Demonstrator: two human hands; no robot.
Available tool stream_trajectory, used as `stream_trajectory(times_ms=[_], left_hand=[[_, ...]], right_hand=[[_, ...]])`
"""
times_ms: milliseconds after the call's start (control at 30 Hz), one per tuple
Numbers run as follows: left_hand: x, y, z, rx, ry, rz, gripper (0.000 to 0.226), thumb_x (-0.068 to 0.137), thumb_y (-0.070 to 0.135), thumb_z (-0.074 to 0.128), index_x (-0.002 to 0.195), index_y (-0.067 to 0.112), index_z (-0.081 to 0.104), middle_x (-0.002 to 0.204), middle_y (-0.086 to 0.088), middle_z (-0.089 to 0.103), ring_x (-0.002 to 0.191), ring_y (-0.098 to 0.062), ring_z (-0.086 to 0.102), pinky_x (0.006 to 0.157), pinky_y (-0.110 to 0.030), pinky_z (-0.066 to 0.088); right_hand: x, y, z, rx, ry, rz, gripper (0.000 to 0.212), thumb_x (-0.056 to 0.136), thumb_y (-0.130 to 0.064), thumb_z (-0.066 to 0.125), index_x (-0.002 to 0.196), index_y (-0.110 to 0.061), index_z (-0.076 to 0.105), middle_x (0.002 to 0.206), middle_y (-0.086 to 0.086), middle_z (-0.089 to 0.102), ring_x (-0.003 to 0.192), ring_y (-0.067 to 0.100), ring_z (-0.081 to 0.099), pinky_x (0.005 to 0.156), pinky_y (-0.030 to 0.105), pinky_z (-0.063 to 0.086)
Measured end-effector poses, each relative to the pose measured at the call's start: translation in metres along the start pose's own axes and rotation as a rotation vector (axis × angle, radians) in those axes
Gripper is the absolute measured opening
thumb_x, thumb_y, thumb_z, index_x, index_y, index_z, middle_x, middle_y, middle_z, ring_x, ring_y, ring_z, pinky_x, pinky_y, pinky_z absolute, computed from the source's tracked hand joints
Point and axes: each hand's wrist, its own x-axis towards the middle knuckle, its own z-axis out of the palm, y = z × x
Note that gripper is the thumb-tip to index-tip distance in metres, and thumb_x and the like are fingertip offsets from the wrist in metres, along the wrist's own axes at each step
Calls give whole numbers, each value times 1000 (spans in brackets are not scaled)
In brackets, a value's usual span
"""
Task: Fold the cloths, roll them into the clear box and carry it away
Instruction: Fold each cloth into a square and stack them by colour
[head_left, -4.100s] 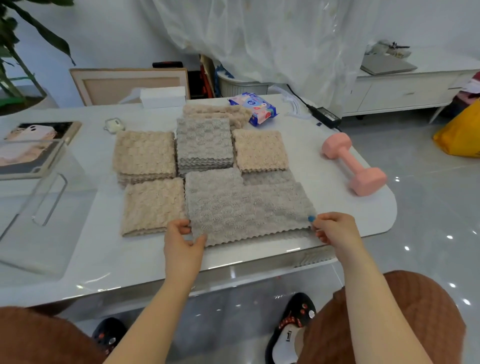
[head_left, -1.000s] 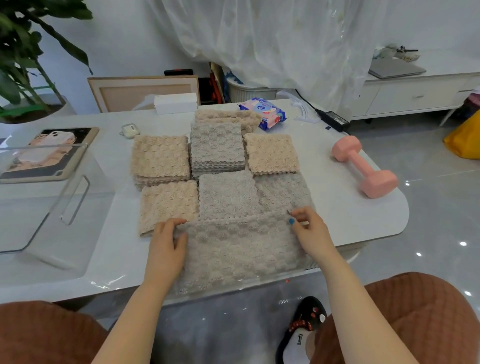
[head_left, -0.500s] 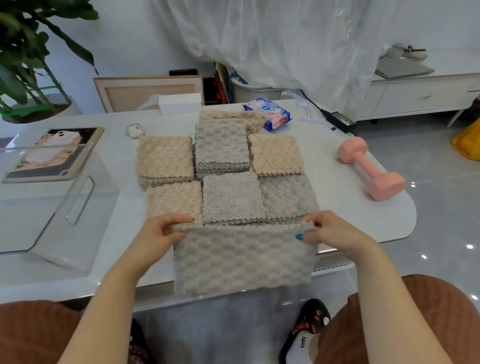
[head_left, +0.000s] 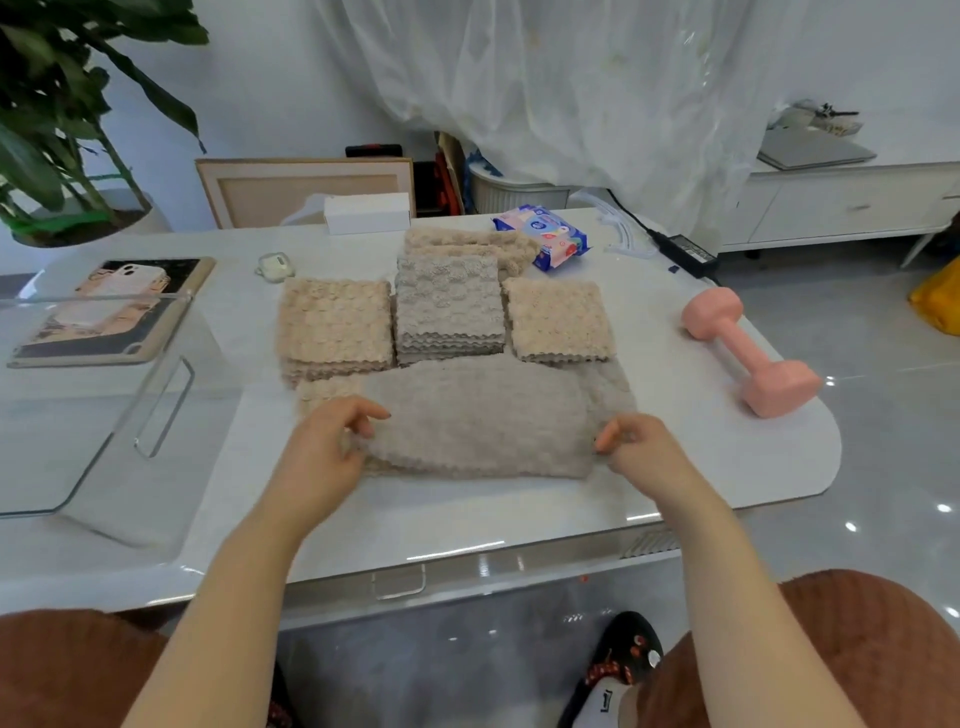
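A grey fleecy cloth (head_left: 478, 415) lies folded into a wide band on the white table, over the nearer folded cloths. My left hand (head_left: 322, 447) pinches its left end and my right hand (head_left: 639, 449) pinches its right end. Behind it stand a beige stack (head_left: 335, 325), a grey stack (head_left: 449, 312) and a beige folded cloth (head_left: 558, 319), with more beige cloth (head_left: 467, 241) at the back. The clear box (head_left: 98, 405) stands at the left of the table, apart from both hands.
A pink dumbbell (head_left: 748, 351) lies at the right of the table (head_left: 519, 509). A tablet (head_left: 109, 312) is behind the box. A wipes pack (head_left: 545, 236), a white carton (head_left: 366, 213), an earbud case (head_left: 274, 266) and a charger (head_left: 685, 252) sit at the back.
The grey cloth hung over the table's front edge from both hands half a second ago. It is now swung up and laid flat on the table over the nearer folded cloths.
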Motion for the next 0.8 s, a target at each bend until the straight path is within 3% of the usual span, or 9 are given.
stream_trajectory(times_ms=[100, 200, 300, 400, 533, 633, 733, 800], left_hand=[[1, 0, 22, 219, -59, 11, 61, 69, -12, 53, 117, 26, 55, 104, 7, 46, 107, -18, 46, 88, -33, 41], [6, 30, 51, 274, 25, 87, 49, 76, -5, 53, 118, 20, 58, 110, 4, 48, 107, -18, 46, 89, -38, 44], [8, 71, 99, 260, -62, 270, 37, 83, 0, 52, 114, 18, 62, 112, 1, 53, 107, -19, 48, 90, -36, 45], [9, 98, 152, 381, -232, 542, 38, 61, 5, 69, 97, 15, 67, 101, -5, 58, 94, -26, 55, 74, -34, 46], [23, 103, 180, 625, -341, 420, 69, 19, 21, 81, 87, 23, 68, 98, -2, 54, 86, -20, 51, 70, -28, 45], [32, 94, 189, 633, -222, 450, 63, 27, 16, 81, 87, 19, 62, 98, -5, 49, 86, -22, 43, 67, -30, 42], [34, 91, 192, 580, -56, 513, 27, 57, 11, 71, 81, 16, 60, 89, -5, 54, 76, -23, 50, 63, -30, 39], [32, 89, 193, 521, 22, 528, 16, 69, 6, 59, 83, 13, 56, 87, -6, 54, 70, -23, 50, 60, -30, 39]], right_hand=[[9, 17, 6, -25, 98, 84, 38, 71, 11, 47, 53, -20, 60, 67, -1, 60, 77, 24, 58, 76, 40, 51], [17, 2, 4, 16, 248, 63, 28, 75, 5, 46, 68, -19, 59, 74, 0, 61, 78, 24, 58, 73, 36, 49], [36, -11, 8, 77, 290, 36, 18, 80, -5, 49, 78, -19, 60, 78, 0, 61, 75, 21, 56, 68, 32, 44], [67, -12, 17, 80, 186, 35, 14, 78, -10, 52, 82, -23, 58, 84, 3, 62, 80, 25, 58, 75, 38, 47], [98, -15, 19, 24, 12, 87, 20, 85, -7, 61, 101, -16, 53, 90, 6, 56, 78, 20, 51, 71, 31, 42], [104, -21, 8, -7, -169, 151, 11, 85, -9, 64, 90, -15, 56, 68, 4, 51, 60, 15, 44, 52, 25, 34], [107, -26, -12, -89, -326, 118, 20, 83, -7, 64, 69, -16, 54, 60, 2, 48, 57, 14, 42, 53, 27, 32], [108, -31, -26, -50, -377, 102, 18, 84, -6, 63, 72, -14, 54, 64, 3, 52, 57, 12, 47, 54, 25, 34]])
